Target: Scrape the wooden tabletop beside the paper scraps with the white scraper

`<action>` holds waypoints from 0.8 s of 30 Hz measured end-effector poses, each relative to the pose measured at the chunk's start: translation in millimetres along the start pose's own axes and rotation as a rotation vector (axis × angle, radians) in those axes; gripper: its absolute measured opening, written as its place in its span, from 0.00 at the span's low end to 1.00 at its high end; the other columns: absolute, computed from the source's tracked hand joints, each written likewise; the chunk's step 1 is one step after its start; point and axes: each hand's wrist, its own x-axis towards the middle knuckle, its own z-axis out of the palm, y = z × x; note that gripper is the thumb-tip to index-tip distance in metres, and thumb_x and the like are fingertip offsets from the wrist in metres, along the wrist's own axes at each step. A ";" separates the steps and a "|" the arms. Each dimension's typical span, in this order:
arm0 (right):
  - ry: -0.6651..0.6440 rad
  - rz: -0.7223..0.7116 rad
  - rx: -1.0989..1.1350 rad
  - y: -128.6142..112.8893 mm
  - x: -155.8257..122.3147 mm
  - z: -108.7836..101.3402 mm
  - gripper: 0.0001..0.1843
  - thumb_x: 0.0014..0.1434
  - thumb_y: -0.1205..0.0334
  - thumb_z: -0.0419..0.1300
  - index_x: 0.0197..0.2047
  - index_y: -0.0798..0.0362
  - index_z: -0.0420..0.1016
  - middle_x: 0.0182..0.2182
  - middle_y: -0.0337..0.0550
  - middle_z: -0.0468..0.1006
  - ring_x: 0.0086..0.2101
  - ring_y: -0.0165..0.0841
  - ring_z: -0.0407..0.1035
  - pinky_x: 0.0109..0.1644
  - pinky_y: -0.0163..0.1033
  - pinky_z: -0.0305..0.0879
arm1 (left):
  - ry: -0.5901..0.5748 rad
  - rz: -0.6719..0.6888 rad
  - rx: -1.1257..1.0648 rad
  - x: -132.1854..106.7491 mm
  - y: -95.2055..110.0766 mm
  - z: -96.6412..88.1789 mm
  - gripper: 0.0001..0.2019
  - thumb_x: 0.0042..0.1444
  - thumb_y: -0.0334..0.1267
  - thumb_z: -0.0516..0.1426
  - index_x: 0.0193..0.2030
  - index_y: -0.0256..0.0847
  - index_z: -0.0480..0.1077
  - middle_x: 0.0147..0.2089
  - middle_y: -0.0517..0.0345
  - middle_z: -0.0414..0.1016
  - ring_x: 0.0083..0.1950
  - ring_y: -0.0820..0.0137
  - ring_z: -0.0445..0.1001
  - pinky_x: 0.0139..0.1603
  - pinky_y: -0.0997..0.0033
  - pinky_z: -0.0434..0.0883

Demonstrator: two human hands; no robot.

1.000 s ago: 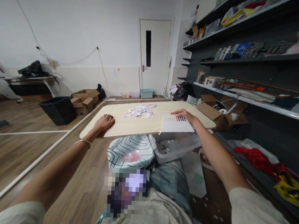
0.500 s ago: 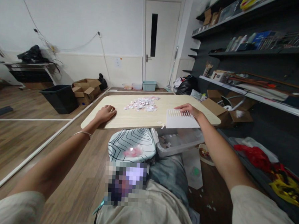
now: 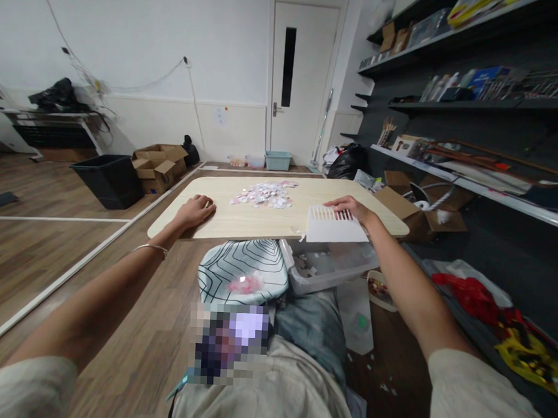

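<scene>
My left hand (image 3: 195, 211) rests palm down on the left part of the pale wooden tabletop (image 3: 240, 227), fingers loosely bent and nothing visible in them. At the table's right front, my right hand (image 3: 354, 208) grips the far edge of a white card with a row of slots (image 3: 336, 229). Some of its fingers show through the slots, and the card's near edge reaches the table's front edge. A loose pile of small white and pinkish pieces (image 3: 265, 194) lies between my hands, farther back. A small clear scrap (image 3: 297, 230) lies left of the card.
Below the table edge are a clear plastic bin (image 3: 326, 277) with grey pieces and a patterned cushion (image 3: 210, 274) bearing a pink packet (image 3: 246, 283). A blurred-out phone (image 3: 235, 338) is on my lap. Shelves (image 3: 452, 109) line the right; a black bin (image 3: 107, 181) stands left.
The view has shifted slightly. The slotted card sits tipped a little more toward me in my right hand. My left hand stays in place on the table.
</scene>
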 end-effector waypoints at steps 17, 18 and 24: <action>0.282 -0.191 0.149 -9.3 -37.6 19.4 0.29 0.42 0.55 0.75 0.49 0.55 0.88 0.31 0.43 0.87 0.26 0.31 0.73 0.30 0.35 0.64 | 0.063 -0.070 -0.451 -40.8 29.9 -29.3 0.22 0.58 0.56 0.61 0.46 0.39 0.81 0.51 0.43 0.85 0.54 0.52 0.80 0.60 0.55 0.77; 0.290 -0.191 0.126 -11.8 -49.9 20.8 0.31 0.43 0.54 0.76 0.51 0.55 0.88 0.31 0.43 0.87 0.25 0.31 0.73 0.30 0.36 0.65 | 0.105 -0.096 -0.584 -56.8 34.4 -35.7 0.23 0.57 0.59 0.62 0.44 0.40 0.80 0.48 0.45 0.85 0.52 0.53 0.80 0.57 0.56 0.78; 0.472 -0.347 -0.246 -33.7 -134.0 39.5 0.29 0.53 0.50 0.76 0.56 0.52 0.88 0.38 0.48 0.89 0.32 0.37 0.81 0.35 0.38 0.76 | 0.295 -0.172 -0.802 -231.1 46.3 -52.0 0.24 0.64 0.64 0.64 0.35 0.43 0.78 0.36 0.55 0.80 0.43 0.61 0.79 0.48 0.66 0.75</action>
